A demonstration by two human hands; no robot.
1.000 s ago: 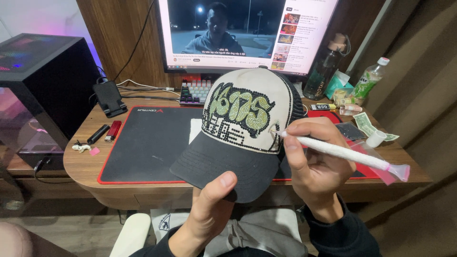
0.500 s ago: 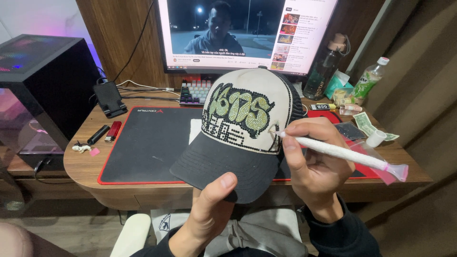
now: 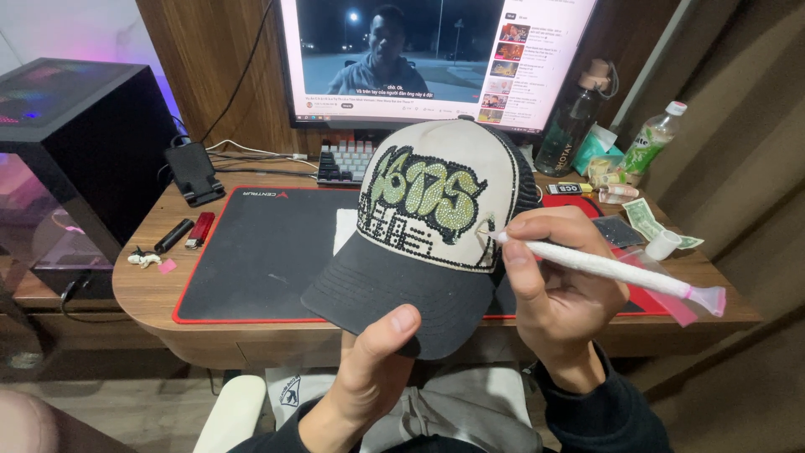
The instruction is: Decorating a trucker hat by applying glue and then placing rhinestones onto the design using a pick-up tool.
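Head view, looking down over bench (image 3: 151, 294). Left hand (image 3: 369, 369) under black brim of cap (image 3: 436, 218), thumb pressed on brim edge, fingers closed on it from below; cap held up above black mat (image 3: 260, 252) with red border, front panel facing camera, green and black rhinestone lettering across cream crown. Right hand (image 3: 558, 285) just beside cap, fingers pinched shut round white applicator pen (image 3: 604, 267), tip touching lower right corner of rhinestone design, pink flat end pointing away to right. Behind cap: keyboard (image 3: 344, 161), lit monitor (image 3: 436, 59). Left of mat: black lighter (image 3: 173, 236), red lighter (image 3: 199, 229), phone stand (image 3: 193, 172). Far right: dark bottle (image 3: 570, 126), green-label bottle (image 3: 654, 134), banknote (image 3: 644, 220)
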